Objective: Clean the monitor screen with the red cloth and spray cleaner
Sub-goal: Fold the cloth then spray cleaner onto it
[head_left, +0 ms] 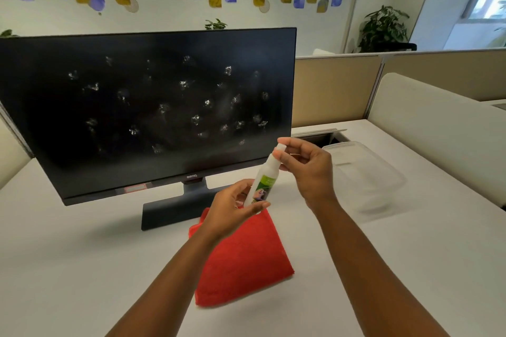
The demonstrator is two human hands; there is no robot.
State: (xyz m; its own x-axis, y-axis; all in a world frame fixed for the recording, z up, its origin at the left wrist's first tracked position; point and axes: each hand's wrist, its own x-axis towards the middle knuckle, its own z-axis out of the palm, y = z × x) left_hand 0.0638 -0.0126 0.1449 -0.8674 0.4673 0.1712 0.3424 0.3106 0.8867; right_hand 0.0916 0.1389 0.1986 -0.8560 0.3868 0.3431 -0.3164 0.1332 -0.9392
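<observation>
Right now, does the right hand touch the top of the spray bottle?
Touching. The head view shows the right hand pinching the cap end of the spray bottle with its fingertips; no gap shows.

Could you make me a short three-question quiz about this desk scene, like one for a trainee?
1. True or false: the red cloth is pressed against the monitor.
2. Which hand grips the body of the spray bottle? A) left hand B) right hand C) neither
3. Fill in: the dark screen is dotted with whitish ______.

Key
1. False: the cloth lies on the table, in front of the monitor's stand.
2. A: the right hand pinches the cap at the top.
3. Smudges.
</observation>
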